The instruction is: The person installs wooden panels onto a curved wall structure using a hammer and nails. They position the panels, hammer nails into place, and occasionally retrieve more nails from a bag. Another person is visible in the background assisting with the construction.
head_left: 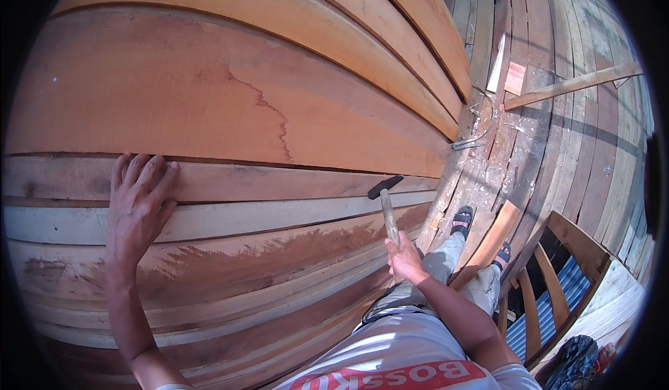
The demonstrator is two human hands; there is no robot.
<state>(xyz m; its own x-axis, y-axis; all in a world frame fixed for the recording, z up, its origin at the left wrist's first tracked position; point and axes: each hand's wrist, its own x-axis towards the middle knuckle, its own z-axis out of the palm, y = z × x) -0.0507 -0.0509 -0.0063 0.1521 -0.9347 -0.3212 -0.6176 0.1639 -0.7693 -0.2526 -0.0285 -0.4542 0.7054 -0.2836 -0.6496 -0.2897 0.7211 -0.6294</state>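
My right hand point(405, 256) is closed around the pale wooden handle of a hammer point(389, 216). Its dark metal head points away from me, beside the wooden boards of the wall. On the left, my left hand point(139, 198) lies across a narrow reddish plank point(265, 181), fingers slightly spread and bent. Its fingertips reach the seam under a wide orange-brown board point(174, 97), which has a jagged dark stain line. Just below that plank runs a paler grey board point(70, 224), close to my left wrist.
My sandalled feet stand on a plank floor point(585, 153) strewn with shavings. A loose board point(491, 240) lies between my legs. At right, a slatted wooden opening point(550, 285) shows blue corrugated sheet. A long timber point(578, 85), offcuts and a thin bent cable point(481, 139) lie farther off.
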